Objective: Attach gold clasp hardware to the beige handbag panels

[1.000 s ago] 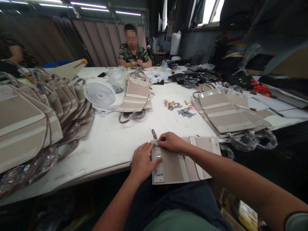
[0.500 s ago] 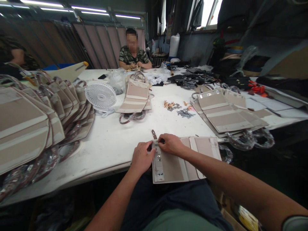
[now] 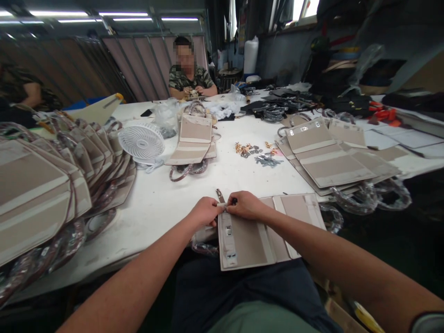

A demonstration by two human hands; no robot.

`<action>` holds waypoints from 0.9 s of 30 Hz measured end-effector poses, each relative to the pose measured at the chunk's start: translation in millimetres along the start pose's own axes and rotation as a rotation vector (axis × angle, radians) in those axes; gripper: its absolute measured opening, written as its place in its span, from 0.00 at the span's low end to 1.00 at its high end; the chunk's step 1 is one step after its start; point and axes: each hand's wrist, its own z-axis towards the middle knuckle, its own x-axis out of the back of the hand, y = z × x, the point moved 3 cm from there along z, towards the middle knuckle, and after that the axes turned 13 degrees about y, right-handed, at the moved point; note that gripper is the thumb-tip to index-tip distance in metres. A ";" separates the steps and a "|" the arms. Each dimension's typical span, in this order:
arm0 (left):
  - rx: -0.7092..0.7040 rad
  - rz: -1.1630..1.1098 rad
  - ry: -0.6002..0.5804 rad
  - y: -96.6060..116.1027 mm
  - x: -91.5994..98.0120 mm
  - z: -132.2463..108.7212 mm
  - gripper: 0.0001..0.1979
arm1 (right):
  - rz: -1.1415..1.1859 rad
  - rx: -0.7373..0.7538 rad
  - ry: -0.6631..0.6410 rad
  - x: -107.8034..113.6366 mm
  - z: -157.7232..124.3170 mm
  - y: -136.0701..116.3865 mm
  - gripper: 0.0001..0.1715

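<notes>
A flat, unfinished beige handbag (image 3: 248,243) lies over my lap and the table's front edge, its lining side up. My left hand (image 3: 207,211) grips its upper left corner, thumb on top and fingers underneath. My right hand (image 3: 245,205) is closed in a pinch at the same corner, fingertips touching the left thumb; whatever they pinch is hidden. Just beyond both hands, a short brown strap with metal studs (image 3: 219,195) sticks out from the edge. Small metal plates (image 3: 228,230) sit along the bag's left border. A plastic-wrapped handle (image 3: 204,249) shows beneath it.
Stacked handbags stand at left (image 3: 34,185) and right (image 3: 329,162). A white fan (image 3: 142,141) and another bag (image 3: 196,129) are mid-table. Gold fittings (image 3: 243,149) and grey metal pieces (image 3: 268,160) lie loose ahead. A co-worker (image 3: 190,78) sits across the table (image 3: 166,203).
My left hand has shifted up to the corner, its thumb now meeting the right fingertips, uncovering the bag's left edge. The right hand stays at nearly the same spot.
</notes>
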 end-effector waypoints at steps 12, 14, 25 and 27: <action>0.146 -0.158 -0.085 -17.2 -0.2 34.4 0.18 | 0.834 -0.013 0.391 39.9 1.1 -17.8 0.24; 0.162 -0.182 -0.083 -18.1 -1.1 33.8 0.17 | 0.927 -0.095 0.463 29.4 6.5 -5.5 0.26; 0.206 -0.273 -0.066 -22.2 -7.2 27.8 0.11 | 1.306 -0.193 0.452 0.3 29.0 -25.5 0.29; 0.201 -0.274 -0.071 -21.6 -6.8 26.8 0.12 | 1.223 -0.160 0.359 -1.3 32.8 -36.0 0.28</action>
